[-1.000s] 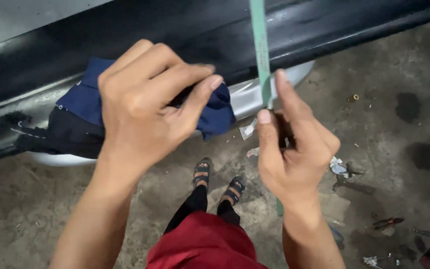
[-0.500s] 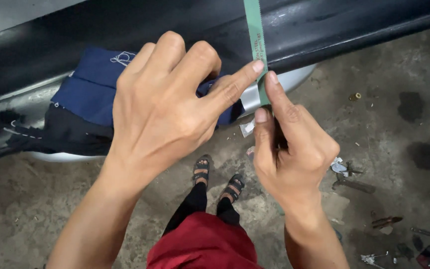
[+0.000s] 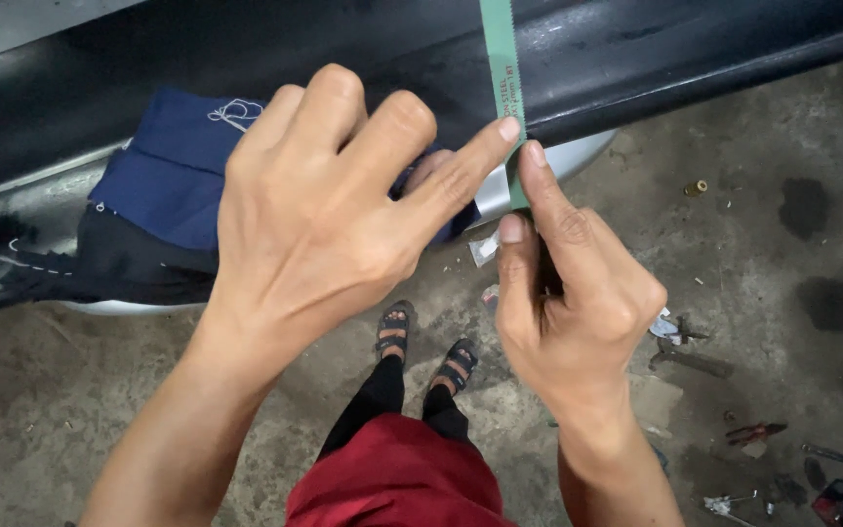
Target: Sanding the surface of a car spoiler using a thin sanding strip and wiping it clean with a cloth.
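A narrow green blade with a toothed edge point(image 3: 502, 78) runs up out of the top of the view, in front of a long black panel point(image 3: 636, 59). My right hand point(image 3: 568, 303) grips the blade's lower end between thumb and forefinger. My left hand point(image 3: 324, 224) hovers just left of it, fingers curled, with its forefinger tip touching the blade beside my right forefinger. A blue and black folded cloth point(image 3: 153, 195) lies on the panel's ledge behind my left hand.
Below are my red shorts point(image 3: 392, 478) and sandalled feet point(image 3: 426, 342) on a stained concrete floor point(image 3: 782, 244). Small tools and scraps point(image 3: 734, 429) lie at the lower right. A pale curved panel edge point(image 3: 578, 161) shows under the black panel.
My left hand has moved right and up from over the cloth, and its forefinger now touches the blade. My right hand has kept its grip on the blade.
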